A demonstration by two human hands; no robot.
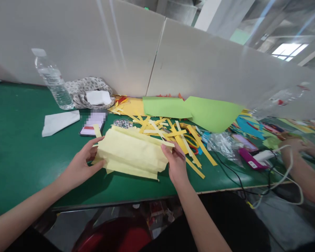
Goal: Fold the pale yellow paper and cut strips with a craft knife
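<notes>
A creased pale yellow paper piece, folded with uneven edges, is held just above the green table between my hands. My left hand grips its left end, thumb below and fingers at the upper edge. At the right end, my right hand pinches the paper with the thumb on top. A thin dark pen-like stick also lies in my right hand. Beyond the paper are loose yellow paper strips, with yellow-handled scissors partly buried among them.
A phone, white tissue and water bottle stand or lie at left. Green paper sheets rest against the partition. On the right are a crumpled plastic bag, a magenta power strip with cables, and another person's hands.
</notes>
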